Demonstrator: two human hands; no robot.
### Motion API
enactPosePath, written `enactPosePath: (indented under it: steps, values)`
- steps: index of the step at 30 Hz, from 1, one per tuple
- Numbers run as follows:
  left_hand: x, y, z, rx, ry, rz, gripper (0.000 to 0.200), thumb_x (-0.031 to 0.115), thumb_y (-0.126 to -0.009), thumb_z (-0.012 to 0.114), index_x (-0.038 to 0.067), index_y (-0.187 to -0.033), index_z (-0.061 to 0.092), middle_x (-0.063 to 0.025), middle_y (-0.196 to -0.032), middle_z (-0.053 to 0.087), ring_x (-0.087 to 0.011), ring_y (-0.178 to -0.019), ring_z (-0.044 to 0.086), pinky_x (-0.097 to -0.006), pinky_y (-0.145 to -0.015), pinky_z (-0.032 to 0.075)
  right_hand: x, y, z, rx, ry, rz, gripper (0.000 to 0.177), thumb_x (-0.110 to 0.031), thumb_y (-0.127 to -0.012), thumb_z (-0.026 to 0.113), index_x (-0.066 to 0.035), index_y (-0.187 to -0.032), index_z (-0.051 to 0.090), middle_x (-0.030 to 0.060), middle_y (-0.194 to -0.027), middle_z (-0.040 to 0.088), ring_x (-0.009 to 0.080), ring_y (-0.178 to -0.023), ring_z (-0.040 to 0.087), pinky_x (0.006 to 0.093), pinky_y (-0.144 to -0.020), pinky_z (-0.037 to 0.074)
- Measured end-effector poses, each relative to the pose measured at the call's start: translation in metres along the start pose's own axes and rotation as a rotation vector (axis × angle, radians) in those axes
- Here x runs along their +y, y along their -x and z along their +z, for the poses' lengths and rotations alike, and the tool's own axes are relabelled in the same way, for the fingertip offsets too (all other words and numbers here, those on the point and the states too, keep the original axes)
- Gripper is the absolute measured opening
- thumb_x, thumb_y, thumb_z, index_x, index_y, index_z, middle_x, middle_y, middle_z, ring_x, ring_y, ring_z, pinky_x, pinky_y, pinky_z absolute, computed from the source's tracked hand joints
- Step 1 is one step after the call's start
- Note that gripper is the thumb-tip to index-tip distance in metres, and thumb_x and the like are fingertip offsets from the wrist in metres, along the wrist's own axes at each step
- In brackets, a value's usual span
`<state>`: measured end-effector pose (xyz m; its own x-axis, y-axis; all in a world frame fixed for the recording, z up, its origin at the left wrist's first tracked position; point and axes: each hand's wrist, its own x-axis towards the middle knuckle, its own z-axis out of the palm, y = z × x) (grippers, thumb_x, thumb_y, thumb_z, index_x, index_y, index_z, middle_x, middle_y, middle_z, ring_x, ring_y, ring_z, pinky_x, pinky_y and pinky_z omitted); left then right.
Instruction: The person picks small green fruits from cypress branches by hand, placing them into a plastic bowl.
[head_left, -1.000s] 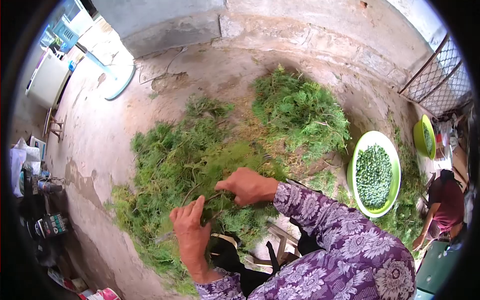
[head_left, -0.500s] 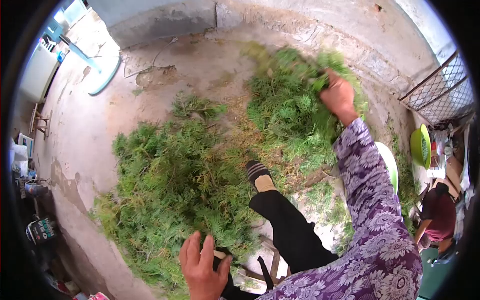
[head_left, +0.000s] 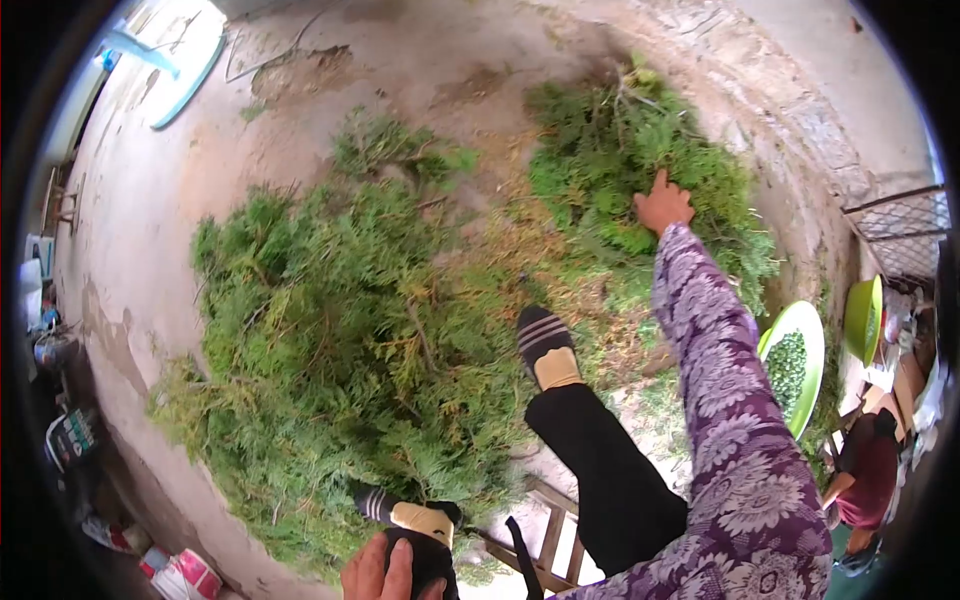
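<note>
My right hand (head_left: 664,204) reaches out over the smaller pile of green conifer sprigs (head_left: 600,150). Its fingers are apart, with the index finger stretched forward, and I see no sprig held in it. At the lower edge, my left hand (head_left: 378,572) is partly cut off, beside my black-trousered leg. Its visible fingers are slightly bent and apart, holding nothing that shows. A larger heap of leafy conifer branches (head_left: 330,330) spreads over the ground in front of my left foot, with brown stems showing.
Between the piles lie yellowed bits (head_left: 520,230). A green basin (head_left: 812,350) of small green pieces stands at right, near another green basin (head_left: 862,320). A person (head_left: 862,480) is at lower right. A wooden frame (head_left: 552,535) lies beneath me; a wall (head_left: 790,90) runs behind.
The view has tipped downward. My right hand has let go of the sprigs it was moving, which now lie on the right pile. My left hand has shifted down, partly out of view.
</note>
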<state>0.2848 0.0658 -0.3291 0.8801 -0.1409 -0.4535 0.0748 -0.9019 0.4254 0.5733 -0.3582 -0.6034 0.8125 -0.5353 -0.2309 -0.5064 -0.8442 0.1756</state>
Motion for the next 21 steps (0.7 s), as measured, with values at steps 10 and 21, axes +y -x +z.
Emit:
enactPosePath:
  steps: [10,21]
  values:
    - [-0.008,0.009,0.004,0.008,0.116,0.075,0.062,0.007,-0.063,0.071,0.004,-0.119,0.046,-0.0200,-0.112,0.049,-0.0388,-0.097,0.048,-0.0456,-0.079,0.039,-0.055,0.020,-0.065,0.311,-0.015,-0.289,0.053,-0.029,-0.072,0.063,-0.009,-0.116,0.044,0.0182,-0.115,0.046,0.0337,-0.107,0.044,0.0499,-0.084,0.037]
    - [-0.011,0.010,0.003,-0.082,0.203,0.117,0.060,0.010,-0.066,0.069,0.002,-0.120,0.043,-0.0219,-0.116,0.043,-0.0372,-0.098,0.046,-0.0431,-0.080,0.040,-0.249,0.078,-0.005,-0.111,-0.216,-0.788,0.062,-0.039,-0.072,0.065,-0.023,-0.127,0.043,0.0201,-0.137,0.026,0.0386,-0.125,0.026,0.0453,-0.100,0.028]
